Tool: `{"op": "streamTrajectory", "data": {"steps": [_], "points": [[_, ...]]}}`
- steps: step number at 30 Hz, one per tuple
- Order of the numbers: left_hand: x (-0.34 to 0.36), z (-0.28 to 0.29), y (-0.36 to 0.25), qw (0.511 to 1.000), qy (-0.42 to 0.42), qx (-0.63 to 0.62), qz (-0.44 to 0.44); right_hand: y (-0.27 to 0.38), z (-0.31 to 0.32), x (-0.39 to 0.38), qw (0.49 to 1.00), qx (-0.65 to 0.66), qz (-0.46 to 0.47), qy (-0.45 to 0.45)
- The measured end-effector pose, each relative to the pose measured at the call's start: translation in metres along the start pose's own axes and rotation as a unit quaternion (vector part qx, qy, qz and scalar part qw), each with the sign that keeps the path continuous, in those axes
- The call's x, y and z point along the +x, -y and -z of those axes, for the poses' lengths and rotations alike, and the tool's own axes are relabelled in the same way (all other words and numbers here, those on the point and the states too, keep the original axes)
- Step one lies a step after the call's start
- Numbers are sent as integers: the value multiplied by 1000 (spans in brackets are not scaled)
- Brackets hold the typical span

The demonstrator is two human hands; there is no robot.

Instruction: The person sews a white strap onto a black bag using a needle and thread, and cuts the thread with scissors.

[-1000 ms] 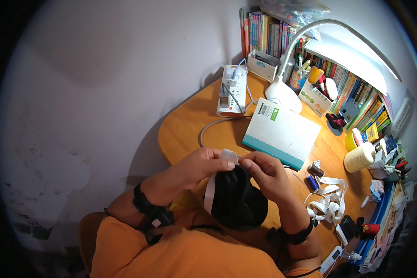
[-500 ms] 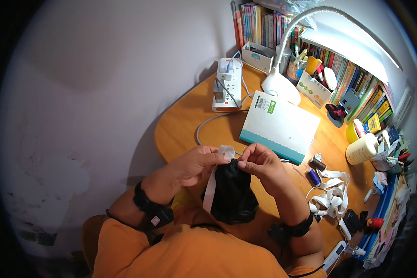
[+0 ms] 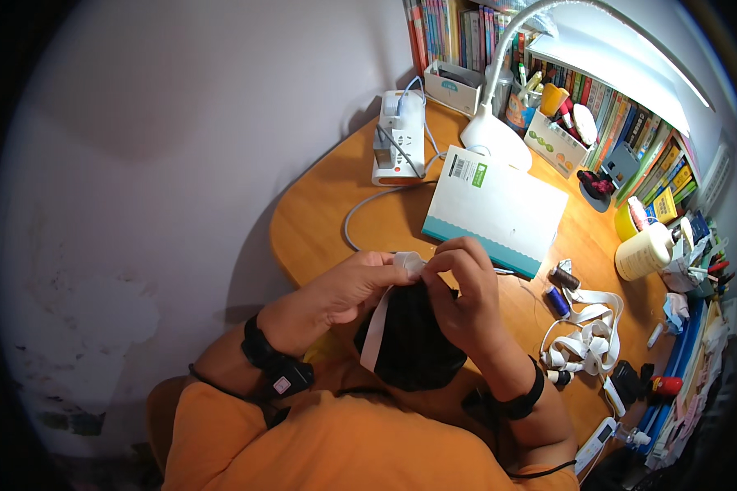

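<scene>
Your two bare hands work on one black cloth, held up before your chest at the desk's near edge. Your left hand pinches one white band between thumb and fingers; your right hand, fingers curled nearly closed, pinches the cloth's top edge beside the band. To the right lie two thread spools, one brown, one blue, and one heap of white strap.

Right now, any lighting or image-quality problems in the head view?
Head view: glare washes out the white surface under the lamp; black fabric is so dark its folds barely read; soft shadow on the wall left of the table; corners vignette to black.
</scene>
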State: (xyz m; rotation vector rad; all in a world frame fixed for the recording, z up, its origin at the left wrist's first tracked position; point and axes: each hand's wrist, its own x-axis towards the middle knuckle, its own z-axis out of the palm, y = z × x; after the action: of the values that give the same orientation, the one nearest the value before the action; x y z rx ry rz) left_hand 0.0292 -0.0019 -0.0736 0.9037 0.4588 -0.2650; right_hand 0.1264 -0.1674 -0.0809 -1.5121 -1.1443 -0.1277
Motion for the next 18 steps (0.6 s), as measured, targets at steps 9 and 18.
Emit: {"op": "streamTrajectory", "data": {"steps": [9,18], "points": [[-13,-1,-14,998,1,55,-36,-3,33,18,903,370,-195,-95],[-32,-15,-27,993,7,73,-98,9,42,18,887,373,-272,-20]]}}
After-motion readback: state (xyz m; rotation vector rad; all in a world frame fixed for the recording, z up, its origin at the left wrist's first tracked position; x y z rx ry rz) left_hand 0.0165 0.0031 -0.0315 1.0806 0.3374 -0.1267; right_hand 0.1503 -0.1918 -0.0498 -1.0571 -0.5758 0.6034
